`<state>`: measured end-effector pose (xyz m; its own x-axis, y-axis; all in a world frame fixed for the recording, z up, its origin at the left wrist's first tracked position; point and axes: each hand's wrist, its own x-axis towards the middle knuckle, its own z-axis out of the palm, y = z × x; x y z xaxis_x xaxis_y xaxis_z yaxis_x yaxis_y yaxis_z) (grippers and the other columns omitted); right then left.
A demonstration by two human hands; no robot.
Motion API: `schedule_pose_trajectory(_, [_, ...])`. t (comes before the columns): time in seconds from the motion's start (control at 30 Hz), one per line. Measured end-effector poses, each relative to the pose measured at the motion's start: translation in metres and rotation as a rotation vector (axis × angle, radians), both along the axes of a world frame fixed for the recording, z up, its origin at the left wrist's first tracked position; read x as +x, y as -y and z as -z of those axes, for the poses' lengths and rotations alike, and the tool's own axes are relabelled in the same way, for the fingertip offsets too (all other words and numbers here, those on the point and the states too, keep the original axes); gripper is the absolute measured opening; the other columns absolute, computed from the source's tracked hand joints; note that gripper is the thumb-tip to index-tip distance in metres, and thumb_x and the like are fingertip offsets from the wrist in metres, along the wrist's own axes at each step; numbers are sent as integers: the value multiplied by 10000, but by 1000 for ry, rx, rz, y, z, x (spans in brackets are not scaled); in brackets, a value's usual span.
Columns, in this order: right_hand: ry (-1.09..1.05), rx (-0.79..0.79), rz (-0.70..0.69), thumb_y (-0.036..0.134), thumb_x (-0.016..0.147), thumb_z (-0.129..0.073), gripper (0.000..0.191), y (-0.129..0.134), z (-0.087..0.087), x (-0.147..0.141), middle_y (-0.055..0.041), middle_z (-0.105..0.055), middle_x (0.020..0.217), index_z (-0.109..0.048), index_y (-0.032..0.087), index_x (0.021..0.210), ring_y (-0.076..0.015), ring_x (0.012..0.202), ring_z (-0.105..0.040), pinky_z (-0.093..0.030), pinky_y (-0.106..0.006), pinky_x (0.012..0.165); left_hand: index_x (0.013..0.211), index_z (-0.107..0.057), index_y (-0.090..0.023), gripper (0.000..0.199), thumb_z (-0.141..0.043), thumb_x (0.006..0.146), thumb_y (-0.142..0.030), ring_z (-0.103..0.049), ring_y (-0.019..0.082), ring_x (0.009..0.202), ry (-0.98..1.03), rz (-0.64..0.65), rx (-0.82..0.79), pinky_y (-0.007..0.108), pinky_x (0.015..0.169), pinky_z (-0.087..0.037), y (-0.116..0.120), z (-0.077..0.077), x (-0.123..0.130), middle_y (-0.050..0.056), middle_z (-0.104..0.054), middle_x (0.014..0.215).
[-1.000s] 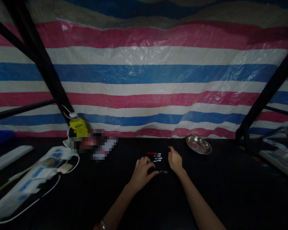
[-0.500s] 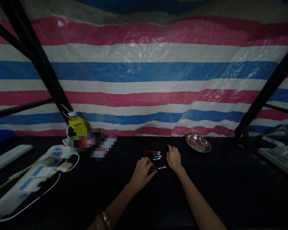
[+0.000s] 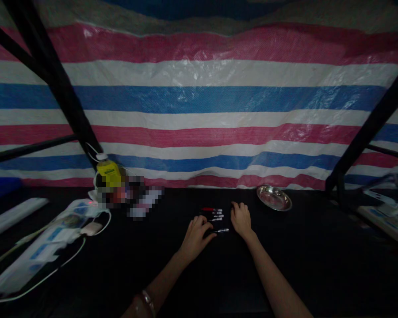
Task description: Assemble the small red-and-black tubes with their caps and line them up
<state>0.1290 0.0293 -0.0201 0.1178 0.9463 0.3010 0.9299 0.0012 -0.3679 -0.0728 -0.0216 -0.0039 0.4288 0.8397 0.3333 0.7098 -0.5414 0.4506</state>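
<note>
Several pens lie side by side on the black table (image 3: 199,287), a red one (image 3: 211,210) at the back and dark ones with silvery ends (image 3: 218,216) in front of it. Nearest to me is a separate dark pen (image 3: 223,230). My left hand (image 3: 195,234) rests over the left ends of the dark pens, thumb and fingers apart around the nearest pen, whose left end is hidden. To the right of the pens, my right hand (image 3: 241,218) lies on the table with its fingers partly spread and nothing in it.
A shiny metal dish (image 3: 273,198) stands at the back right. At the left are a yellow bottle (image 3: 109,173), blurred items, a power strip (image 3: 49,243) with white cables and a white bar (image 3: 16,216). Behind hangs a striped sheet (image 3: 199,99) between black metal posts.
The view has shifted very slightly. Both hands and the pens stay in nearly the same places.
</note>
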Motion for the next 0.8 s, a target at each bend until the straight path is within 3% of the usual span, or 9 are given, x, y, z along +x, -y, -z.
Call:
schedule_pose_trajectory(0.1, [-117,100,-27,275,868,-386,342,0,2,2,-124,-537,968,-584,170,1127,-251,923,-461,-366,-357,818,895,-604,-230,148,-607,776,-319,-473,204,919,6,-10,-9,362,800,-379,-1,0,-1,30,-507,957])
schedule_pose_trajectory(0.2, [-265,182,-159,327,824,-493,259,0,3,2,-76,-536,894,-638,216,1007,-226,888,-465,-379,-345,811,895,-613,-232,152,-618,766,-314,-476,210,929,27,-16,-16,362,800,-385,-2,-1,-2,33,-510,963])
schedule_pose_trajectory(0.4, [-400,148,-431,263,702,-657,74,5,-1,-9,-24,-526,789,-687,236,764,-186,817,-471,-366,-325,789,891,-625,-244,156,-639,747,-304,-480,210,933,100,-51,-28,364,813,-392,-5,3,-4,31,-515,955])
schedule_pose_trajectory(0.8, [-390,34,-492,250,657,-717,128,9,-2,-10,-22,-497,812,-707,250,785,-187,844,-448,-348,-314,782,854,-629,-255,162,-672,699,-267,-488,208,915,208,-72,-11,374,816,-395,-11,11,-5,24,-512,927])
